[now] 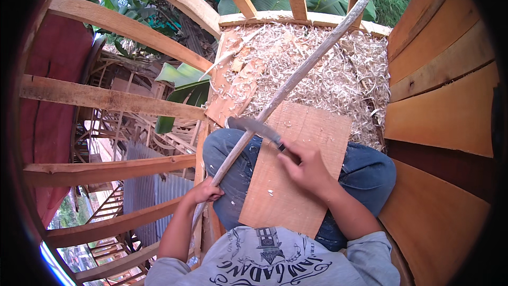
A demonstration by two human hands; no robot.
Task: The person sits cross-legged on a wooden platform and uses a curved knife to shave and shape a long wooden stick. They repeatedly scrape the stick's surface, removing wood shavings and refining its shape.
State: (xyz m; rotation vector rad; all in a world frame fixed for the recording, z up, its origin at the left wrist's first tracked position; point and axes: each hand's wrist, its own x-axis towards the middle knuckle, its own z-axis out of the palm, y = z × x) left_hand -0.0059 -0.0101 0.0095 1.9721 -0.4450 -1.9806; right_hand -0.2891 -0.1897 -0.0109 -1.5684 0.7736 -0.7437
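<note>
Whittling was the step in hand, by my judgement. Item one: a long wooden pole, pale and partly stripped, running from my left hand up and away to the far right, its far end over the shavings. My left hand was closed round its lower end, beside my left knee. Item two: a knife with a broad dark blade, its handle shut inside my right hand, the blade laid across the pole and touching it just above my knee. Item three: a flat wooden board resting on my lap (denim jeans beneath), flecked with small chips. Item four: a deep bed of curled wood shavings on the platform ahead, with a few flat offcuts at its left edge. Next move, as I judged it: a shallow stroke away from me along the grain, the pole held firm against twisting, my left fingers well clear below the edge.
</note>
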